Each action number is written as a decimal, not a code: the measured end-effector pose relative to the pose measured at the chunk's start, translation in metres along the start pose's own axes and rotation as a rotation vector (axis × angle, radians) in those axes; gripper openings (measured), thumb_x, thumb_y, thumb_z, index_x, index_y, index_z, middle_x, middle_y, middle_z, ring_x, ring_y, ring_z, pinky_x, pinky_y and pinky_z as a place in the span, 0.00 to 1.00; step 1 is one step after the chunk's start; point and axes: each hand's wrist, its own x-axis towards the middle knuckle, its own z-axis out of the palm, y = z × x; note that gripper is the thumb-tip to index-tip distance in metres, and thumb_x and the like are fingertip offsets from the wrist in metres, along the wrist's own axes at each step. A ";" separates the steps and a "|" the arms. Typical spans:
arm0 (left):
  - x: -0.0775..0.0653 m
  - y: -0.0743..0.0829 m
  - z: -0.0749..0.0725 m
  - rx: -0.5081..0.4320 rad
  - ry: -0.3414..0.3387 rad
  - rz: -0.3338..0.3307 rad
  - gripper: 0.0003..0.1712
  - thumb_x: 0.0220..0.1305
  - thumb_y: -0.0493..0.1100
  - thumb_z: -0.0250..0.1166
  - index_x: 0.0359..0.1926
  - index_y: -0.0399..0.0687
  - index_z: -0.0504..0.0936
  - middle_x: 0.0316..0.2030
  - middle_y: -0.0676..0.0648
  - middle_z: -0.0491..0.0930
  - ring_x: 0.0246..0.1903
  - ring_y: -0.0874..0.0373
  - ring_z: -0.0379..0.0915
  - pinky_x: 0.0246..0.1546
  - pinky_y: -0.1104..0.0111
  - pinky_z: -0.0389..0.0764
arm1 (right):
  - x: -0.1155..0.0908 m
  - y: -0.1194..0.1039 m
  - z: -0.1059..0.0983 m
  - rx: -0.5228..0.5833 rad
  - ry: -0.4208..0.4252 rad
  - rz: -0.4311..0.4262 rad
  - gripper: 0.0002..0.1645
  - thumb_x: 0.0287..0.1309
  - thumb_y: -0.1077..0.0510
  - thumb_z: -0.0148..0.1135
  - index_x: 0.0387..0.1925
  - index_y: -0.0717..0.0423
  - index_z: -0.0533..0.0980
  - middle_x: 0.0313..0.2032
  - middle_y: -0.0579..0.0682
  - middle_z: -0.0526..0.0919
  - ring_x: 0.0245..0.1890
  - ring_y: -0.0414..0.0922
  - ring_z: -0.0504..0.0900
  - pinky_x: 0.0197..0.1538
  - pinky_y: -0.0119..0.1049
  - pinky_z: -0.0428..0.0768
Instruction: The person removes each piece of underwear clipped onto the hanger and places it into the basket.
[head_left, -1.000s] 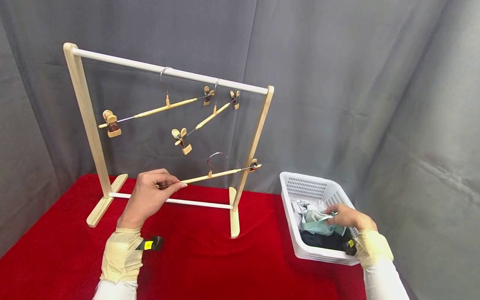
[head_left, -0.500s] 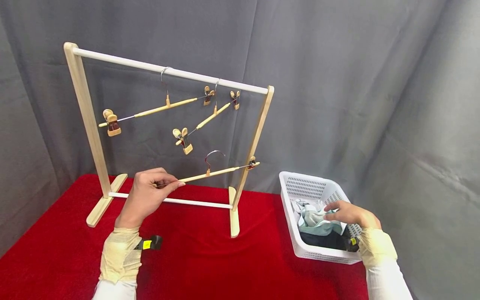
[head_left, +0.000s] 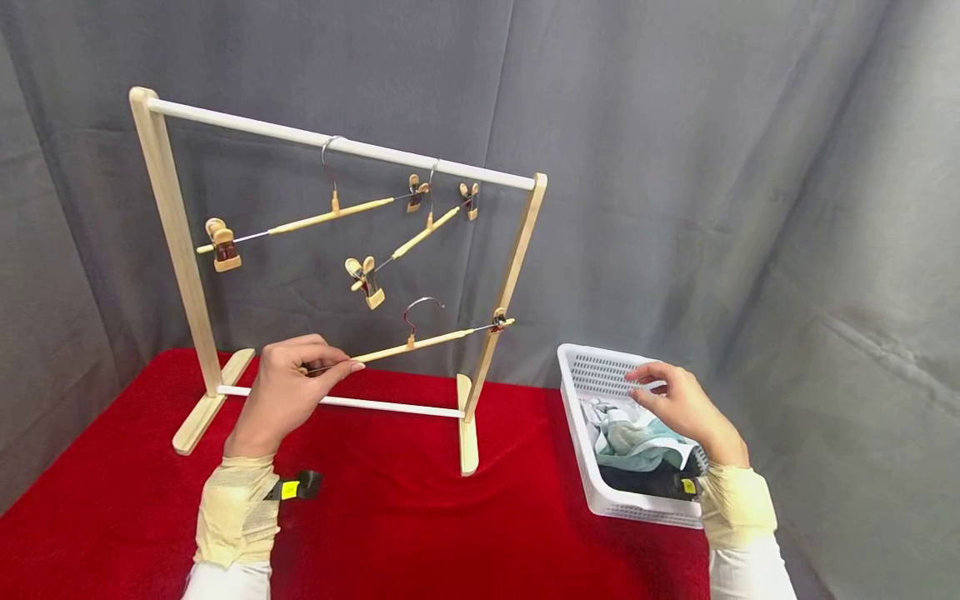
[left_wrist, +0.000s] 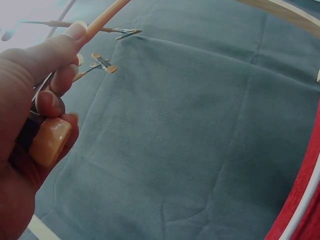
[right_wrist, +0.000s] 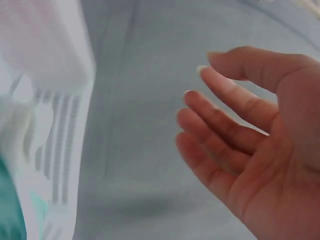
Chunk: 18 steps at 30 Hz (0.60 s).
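My left hand (head_left: 288,387) pinches one end of a clip hanger (head_left: 412,342), a thin wooden bar with a metal hook on top. Its far clip (head_left: 498,319) shows at the right end; the near clip (left_wrist: 49,142) sits within my curled fingers in the left wrist view. Over the white basket (head_left: 573,417), my right hand (head_left: 690,408) is raised with relaxed fingers and holds nothing. Below it lie pale green cloth (head_left: 637,446), white cloth and dark cloth (head_left: 645,480) in the basket.
A wooden rack (head_left: 174,242) with a white top rail (head_left: 262,127) stands at the left on red cloth (head_left: 420,533). Two more clip hangers (head_left: 330,217) hang from the rail. Grey curtain (head_left: 637,208) covers the back and sides.
My right hand has let go of the pale green cloth and lifted above the basket. The hanger in my left hand has shifted slightly left and up.
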 end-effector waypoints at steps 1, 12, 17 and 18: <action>0.001 0.002 -0.001 -0.001 0.000 -0.001 0.04 0.44 0.38 0.72 0.25 0.48 0.84 0.18 0.54 0.76 0.17 0.61 0.62 0.18 0.73 0.65 | 0.001 -0.010 0.002 0.022 0.034 -0.009 0.12 0.52 0.63 0.62 0.41 0.60 0.77 0.38 0.54 0.81 0.40 0.50 0.78 0.43 0.50 0.77; 0.000 0.002 -0.006 -0.008 0.022 -0.006 0.04 0.46 0.40 0.71 0.24 0.49 0.84 0.19 0.52 0.76 0.18 0.62 0.62 0.19 0.73 0.64 | 0.018 -0.092 0.064 0.417 0.223 -0.082 0.20 0.52 0.70 0.58 0.49 0.71 0.70 0.46 0.65 0.76 0.47 0.60 0.75 0.48 0.51 0.75; 0.000 0.005 -0.009 0.015 0.022 -0.026 0.04 0.45 0.38 0.72 0.24 0.49 0.84 0.18 0.52 0.76 0.18 0.61 0.62 0.18 0.73 0.65 | 0.032 -0.103 0.103 0.553 0.272 -0.085 0.25 0.53 0.70 0.57 0.54 0.67 0.67 0.50 0.64 0.74 0.51 0.59 0.72 0.50 0.54 0.74; -0.001 0.004 -0.009 0.017 0.022 -0.034 0.04 0.44 0.38 0.72 0.24 0.49 0.84 0.18 0.52 0.76 0.18 0.61 0.62 0.18 0.73 0.65 | 0.036 -0.106 0.108 0.561 0.279 -0.083 0.26 0.53 0.69 0.57 0.56 0.65 0.66 0.51 0.63 0.73 0.51 0.57 0.72 0.50 0.54 0.73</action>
